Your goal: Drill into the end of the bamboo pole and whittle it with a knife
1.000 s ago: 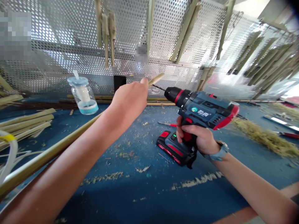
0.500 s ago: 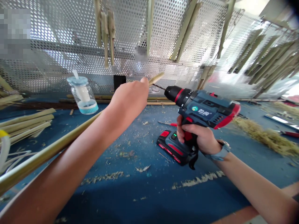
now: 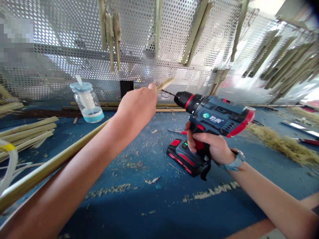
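- Left hand (image 3: 137, 108) clamped shut around a bamboo stick (image 3: 164, 84), tip poking out past the fingers!
- Right hand (image 3: 211, 147) wrapped firmly round a cordless drill (image 3: 214, 114), its bit (image 3: 167, 92) just beside the stick!
- Battery (image 3: 183, 156) lying on the blue bench (image 3: 139, 212) below!

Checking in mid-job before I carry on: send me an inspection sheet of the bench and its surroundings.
surface: blue workbench, scattered with shavings.
job's things: cordless drill; its drill bit sits beside a bamboo strip, contact unclear.
clutter: stacked bamboo slats, lidded glass jar, fibre pile.
hands: left hand holds the bamboo strip; right hand grips the cordless drill.
cables: white coiled tube at left edge.
surroundings: perforated metal panel hung with bamboo pieces.
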`<state>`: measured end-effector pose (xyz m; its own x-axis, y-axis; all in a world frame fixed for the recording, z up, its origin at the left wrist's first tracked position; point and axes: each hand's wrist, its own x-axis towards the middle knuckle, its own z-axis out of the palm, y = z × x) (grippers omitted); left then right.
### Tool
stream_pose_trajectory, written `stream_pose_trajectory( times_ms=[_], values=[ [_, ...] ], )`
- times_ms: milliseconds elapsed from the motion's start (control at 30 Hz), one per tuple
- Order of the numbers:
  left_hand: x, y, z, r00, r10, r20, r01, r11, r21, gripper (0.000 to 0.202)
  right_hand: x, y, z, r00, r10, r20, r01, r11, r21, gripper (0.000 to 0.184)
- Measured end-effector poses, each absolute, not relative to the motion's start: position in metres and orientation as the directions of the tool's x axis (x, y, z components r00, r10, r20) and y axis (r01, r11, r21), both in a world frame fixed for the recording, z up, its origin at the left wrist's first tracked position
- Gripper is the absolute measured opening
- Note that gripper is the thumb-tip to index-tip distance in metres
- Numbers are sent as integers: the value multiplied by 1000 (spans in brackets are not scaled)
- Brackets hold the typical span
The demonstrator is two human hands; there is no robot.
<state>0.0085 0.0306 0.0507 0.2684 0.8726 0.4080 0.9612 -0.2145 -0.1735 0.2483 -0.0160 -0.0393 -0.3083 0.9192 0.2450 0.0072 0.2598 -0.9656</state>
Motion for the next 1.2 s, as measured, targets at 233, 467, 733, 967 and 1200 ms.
stream_pose_trajectory(
  times_ms=[233, 467, 733, 967, 1200],
  values=[
    [9, 33, 49, 248, 882, 402, 969, -220, -114, 41, 251, -15, -45, -311, 905, 289, 24, 311, -950, 23],
    [7, 34, 48, 267, 863, 430, 963, -250, -96, 43, 254, -15, -48, -312, 910, 274, 53, 305, -951, 25],
    [8, 33, 47, 278, 855, 438, 960, -258, -106, 44, 251, -17, -45, -294, 913, 283, 69, 315, -946, 24],
    [8, 34, 47, 279, 854, 438, 960, -257, -111, 44, 250, -18, -46, -249, 926, 284, 87, 314, -946, 27],
    [8, 34, 47, 269, 858, 438, 963, -250, -102, 45, 247, -20, -45, -211, 932, 294, 103, 320, -942, 35]
  ],
)
